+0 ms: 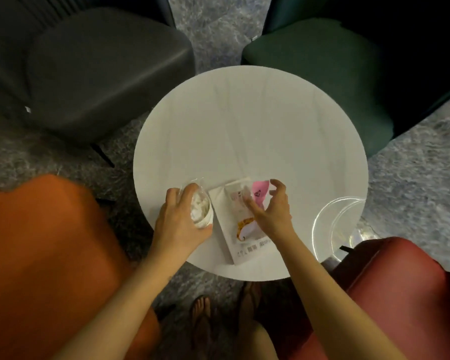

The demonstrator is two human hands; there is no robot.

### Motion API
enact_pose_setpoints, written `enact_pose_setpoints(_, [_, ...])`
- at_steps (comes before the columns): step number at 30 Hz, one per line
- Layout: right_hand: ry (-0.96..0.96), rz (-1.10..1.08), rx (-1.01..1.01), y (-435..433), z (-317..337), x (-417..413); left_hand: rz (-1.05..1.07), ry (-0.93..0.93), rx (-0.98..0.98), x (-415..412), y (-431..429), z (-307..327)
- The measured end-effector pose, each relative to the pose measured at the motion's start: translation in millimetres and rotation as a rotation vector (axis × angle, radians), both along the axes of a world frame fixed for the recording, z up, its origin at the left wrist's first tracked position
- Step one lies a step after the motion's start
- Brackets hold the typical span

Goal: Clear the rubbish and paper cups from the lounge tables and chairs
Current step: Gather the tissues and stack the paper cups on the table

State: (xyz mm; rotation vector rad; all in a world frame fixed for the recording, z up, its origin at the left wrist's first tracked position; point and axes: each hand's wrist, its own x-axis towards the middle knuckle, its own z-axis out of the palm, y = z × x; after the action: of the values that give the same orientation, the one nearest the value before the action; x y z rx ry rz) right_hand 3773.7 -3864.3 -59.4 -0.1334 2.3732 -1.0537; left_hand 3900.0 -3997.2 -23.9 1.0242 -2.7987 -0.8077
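Your left hand (180, 224) grips a clear cup (201, 213) stuffed with tissue, at the near left of the white table (244, 120). Your right hand (276, 211) hovers, fingers clawed, over a printed leaflet (244, 231) just beside the cup. Through the blur you cannot tell whether it pinches anything. A clear lid (322, 224) lies at the table's right edge.

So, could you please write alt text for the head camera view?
A person's left hand grips a clear cup stuffed with tissue while the right hand hovers over a printed paper on a round white table ringed by four chairs.
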Motion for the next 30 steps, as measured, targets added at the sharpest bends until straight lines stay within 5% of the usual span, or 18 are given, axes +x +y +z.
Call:
enact_pose_setpoints(5, [-0.42,-0.16,-0.048,8,2,0,-0.092,-0.021,0.015,2,7,0])
enact_pose_setpoints(13, [-0.528,0.062,0.237,8,-4,2,-0.2,0.005,-0.036,5,2,-8])
enact_pose_setpoints(19, [-0.513,-0.161,0.036,3,-6,19,-0.233,-0.021,-0.023,6,1,-6])
enact_pose_setpoints(30, [-0.25,-0.156,-0.05,-18,75,9,-0.208,0.064,-0.066,-7,-31,81])
